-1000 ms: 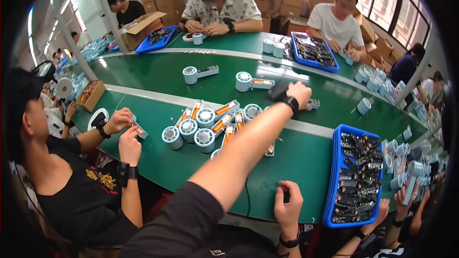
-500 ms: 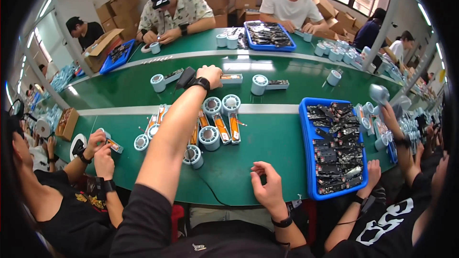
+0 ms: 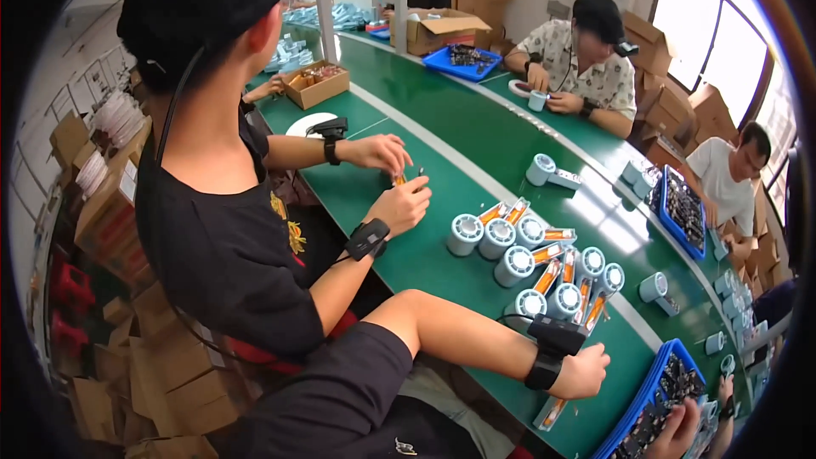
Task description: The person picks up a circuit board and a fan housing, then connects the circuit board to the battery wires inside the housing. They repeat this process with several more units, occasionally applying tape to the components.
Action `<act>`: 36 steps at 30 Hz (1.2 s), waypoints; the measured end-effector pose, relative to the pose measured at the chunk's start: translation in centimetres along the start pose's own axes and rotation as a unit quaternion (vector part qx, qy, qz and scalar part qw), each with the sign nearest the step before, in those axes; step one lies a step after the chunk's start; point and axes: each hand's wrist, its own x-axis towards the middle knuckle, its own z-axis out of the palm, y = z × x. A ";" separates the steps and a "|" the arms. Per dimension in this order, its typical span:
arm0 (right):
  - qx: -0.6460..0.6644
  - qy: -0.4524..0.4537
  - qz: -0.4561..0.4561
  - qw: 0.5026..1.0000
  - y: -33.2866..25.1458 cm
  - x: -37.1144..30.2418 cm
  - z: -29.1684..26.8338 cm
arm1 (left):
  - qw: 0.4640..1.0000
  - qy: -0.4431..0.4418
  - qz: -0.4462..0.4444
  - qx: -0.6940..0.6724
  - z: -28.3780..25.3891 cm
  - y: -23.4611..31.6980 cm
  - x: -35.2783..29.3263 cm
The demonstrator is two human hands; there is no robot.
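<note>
My left hand point(image 3: 582, 372) is curled down over a light blue handheld fan near the table's front edge. The fan's handle point(image 3: 552, 413), with an orange strip inside, sticks out from under the hand; its head is hidden. Beyond it stand several light blue handheld fans point(image 3: 516, 265), round heads up and opened handles showing orange parts. At the lower right, what looks like my right hand point(image 3: 677, 430) is over a blue tray point(image 3: 619, 427) of black circuit boards; the frame edge cuts it off and its grip does not show.
A person in black point(image 3: 229, 238) works close on my left, hands over a small part. Across the green table point(image 3: 450, 153) two people sit near another blue tray point(image 3: 682, 234). Single fans point(image 3: 541, 170) lie on the middle strip. An open carton point(image 3: 316, 85) stands at the far left.
My view has turned left. My left hand has come back from the middle strip to the near side with a fan. My right hand appears to have moved from the table to the tray.
</note>
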 end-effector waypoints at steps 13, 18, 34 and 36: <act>-0.238 -0.271 -0.158 0.919 26.5 9.1 8.6 | 0.956 0.268 -0.110 -0.048 3.2 0.4 -4.5; -0.260 -0.278 -0.208 0.901 25.0 10.1 11.5 | 0.913 0.353 -0.135 -0.153 2.0 1.0 -7.1; -0.285 -0.242 0.027 0.927 11.7 7.9 5.4 | 0.856 0.337 -0.186 -0.344 -2.1 0.1 -16.5; -0.262 -0.125 0.040 0.956 8.1 7.6 3.4 | 0.846 0.329 -0.208 -0.366 -1.7 0.4 -16.8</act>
